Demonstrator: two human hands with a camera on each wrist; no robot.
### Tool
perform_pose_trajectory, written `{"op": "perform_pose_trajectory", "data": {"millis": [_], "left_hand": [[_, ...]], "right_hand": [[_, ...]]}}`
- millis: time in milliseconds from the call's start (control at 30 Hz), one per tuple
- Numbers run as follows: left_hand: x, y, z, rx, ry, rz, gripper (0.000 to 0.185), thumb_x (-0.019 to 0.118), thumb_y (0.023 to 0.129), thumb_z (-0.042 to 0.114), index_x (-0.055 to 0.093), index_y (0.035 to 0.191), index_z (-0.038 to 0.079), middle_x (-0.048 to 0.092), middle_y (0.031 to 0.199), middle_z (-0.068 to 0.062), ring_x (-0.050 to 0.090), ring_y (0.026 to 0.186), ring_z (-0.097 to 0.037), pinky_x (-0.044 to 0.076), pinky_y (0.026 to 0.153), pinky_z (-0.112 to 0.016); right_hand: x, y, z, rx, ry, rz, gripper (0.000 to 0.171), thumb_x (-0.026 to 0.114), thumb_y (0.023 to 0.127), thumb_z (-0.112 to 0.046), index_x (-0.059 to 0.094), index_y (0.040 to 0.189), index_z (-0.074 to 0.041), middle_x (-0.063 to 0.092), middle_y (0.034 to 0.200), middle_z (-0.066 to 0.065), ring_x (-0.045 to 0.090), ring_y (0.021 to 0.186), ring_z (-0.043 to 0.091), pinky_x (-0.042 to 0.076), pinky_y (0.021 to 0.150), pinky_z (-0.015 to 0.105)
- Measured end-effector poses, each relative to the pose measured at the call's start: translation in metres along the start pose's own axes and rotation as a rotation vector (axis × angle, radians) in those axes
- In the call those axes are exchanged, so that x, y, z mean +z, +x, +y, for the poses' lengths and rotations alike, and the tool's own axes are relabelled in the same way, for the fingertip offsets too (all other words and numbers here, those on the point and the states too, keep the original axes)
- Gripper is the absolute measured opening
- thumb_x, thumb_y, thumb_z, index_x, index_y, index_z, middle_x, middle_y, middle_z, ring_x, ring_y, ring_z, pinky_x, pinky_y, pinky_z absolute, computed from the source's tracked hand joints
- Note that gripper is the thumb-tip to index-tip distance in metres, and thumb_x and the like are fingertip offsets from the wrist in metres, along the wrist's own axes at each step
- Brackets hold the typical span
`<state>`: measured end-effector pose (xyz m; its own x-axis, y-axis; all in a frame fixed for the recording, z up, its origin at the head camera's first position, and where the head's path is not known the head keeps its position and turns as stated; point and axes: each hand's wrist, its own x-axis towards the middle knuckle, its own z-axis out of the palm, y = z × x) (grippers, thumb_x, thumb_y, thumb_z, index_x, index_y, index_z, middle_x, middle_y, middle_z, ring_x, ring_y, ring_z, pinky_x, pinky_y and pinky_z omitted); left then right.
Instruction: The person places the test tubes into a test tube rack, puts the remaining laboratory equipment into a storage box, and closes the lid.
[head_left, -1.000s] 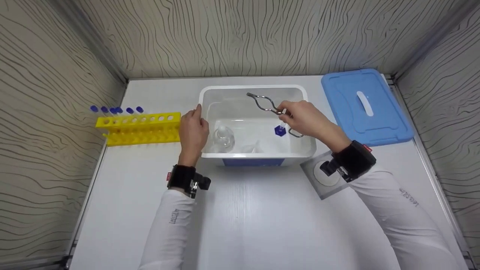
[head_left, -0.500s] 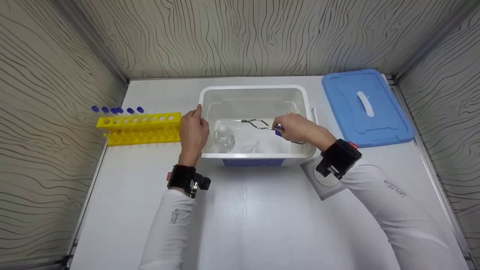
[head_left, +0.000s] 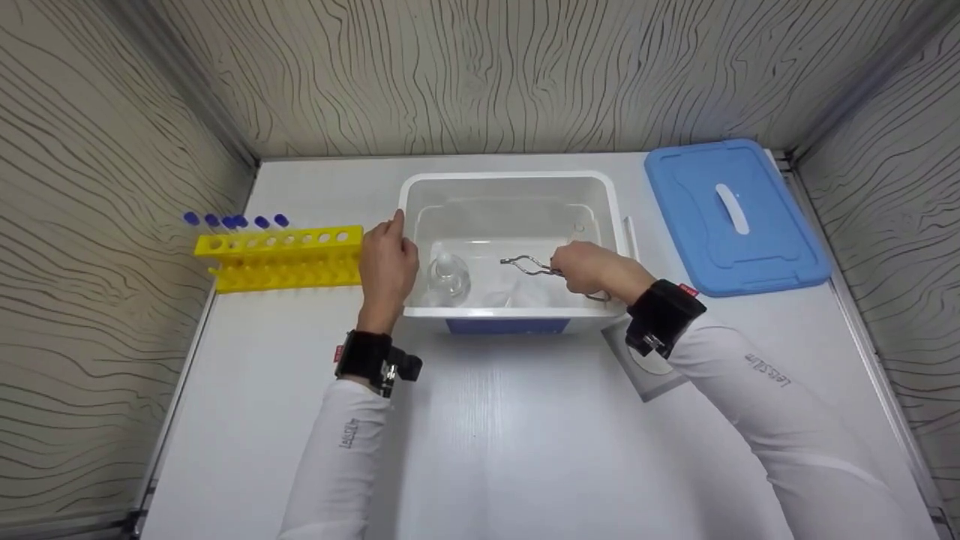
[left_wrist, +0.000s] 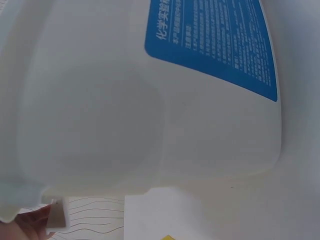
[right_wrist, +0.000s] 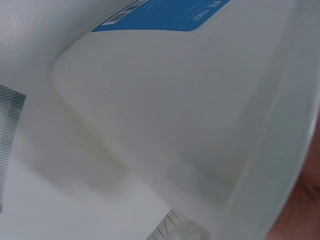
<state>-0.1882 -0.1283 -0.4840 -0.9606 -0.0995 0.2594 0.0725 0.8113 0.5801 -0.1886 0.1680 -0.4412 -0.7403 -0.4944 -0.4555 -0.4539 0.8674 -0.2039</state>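
A white plastic storage box stands in the middle of the table, with no lid on. My left hand grips its left rim, index finger stretched along the edge. Inside the box my right hand holds metal crucible tongs, their tips pointing left. Behind that hand shows the round end of a clear tube; whether the fingers hold it too, I cannot tell. A clear flask sits at the box's left, beside a clear, funnel-like piece. Both wrist views show mainly the box's outer wall.
Left of the box is a yellow test tube rack with several blue-capped tubes. A blue lid with a white handle lies at the right. Near the box's front right corner lies a wire gauze square, partly under the right wrist.
My right hand has gone lower into the box with the tongs. The blue hexagonal base seen beside it earlier is now hidden. My left hand stays on the rim.
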Motion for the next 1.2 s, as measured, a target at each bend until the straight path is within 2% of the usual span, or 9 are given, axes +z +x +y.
{"op": "perform_pose_trajectory", "data": {"millis": [267,467,867,1033,1200], "left_hand": [[0.002,-0.002,0.000,-0.011,-0.009,-0.009,0.046,0.054,0.094,0.004,0.055,0.140,0.002,0.067,0.121,-0.024,0.064,0.111,-0.036,0.053,0.099,-0.045],[0.003,-0.002,-0.001,0.002,-0.006,0.000,0.045,0.054,0.094,0.002,0.056,0.139,0.001,0.068,0.117,-0.024,0.066,0.107,-0.036,0.055,0.095,-0.043],[0.002,-0.001,-0.002,-0.009,-0.002,-0.008,0.045,0.053,0.095,0.004,0.055,0.140,0.001,0.067,0.120,-0.024,0.065,0.109,-0.035,0.053,0.098,-0.044],[0.001,0.001,-0.001,-0.005,0.006,-0.001,0.045,0.053,0.095,0.004,0.055,0.140,0.002,0.067,0.119,-0.024,0.065,0.109,-0.036,0.053,0.098,-0.045],[0.000,0.000,-0.001,-0.002,0.003,0.000,0.045,0.054,0.094,0.004,0.055,0.140,0.002,0.067,0.120,-0.024,0.065,0.109,-0.037,0.053,0.098,-0.045]], "right_hand": [[0.006,0.004,0.002,-0.012,-0.052,-0.049,0.030,0.059,0.079,0.008,0.071,0.106,0.002,0.071,0.097,0.017,0.062,0.081,0.028,0.055,0.083,0.045],[0.010,0.004,0.007,0.020,-0.003,-0.079,0.039,0.057,0.081,0.009,0.071,0.116,0.000,0.071,0.113,0.020,0.067,0.101,0.035,0.055,0.092,0.047],[0.014,0.005,0.009,-0.009,-0.032,-0.118,0.034,0.058,0.082,0.008,0.070,0.112,0.001,0.070,0.111,0.022,0.065,0.103,0.038,0.054,0.090,0.046],[0.014,0.004,0.012,-0.014,0.001,-0.062,0.041,0.051,0.080,0.012,0.070,0.116,0.001,0.069,0.115,0.023,0.065,0.107,0.040,0.054,0.093,0.048],[0.019,0.001,0.014,-0.061,0.060,0.074,0.039,0.051,0.085,0.007,0.068,0.119,0.001,0.070,0.118,0.022,0.066,0.110,0.041,0.053,0.096,0.051]]}}
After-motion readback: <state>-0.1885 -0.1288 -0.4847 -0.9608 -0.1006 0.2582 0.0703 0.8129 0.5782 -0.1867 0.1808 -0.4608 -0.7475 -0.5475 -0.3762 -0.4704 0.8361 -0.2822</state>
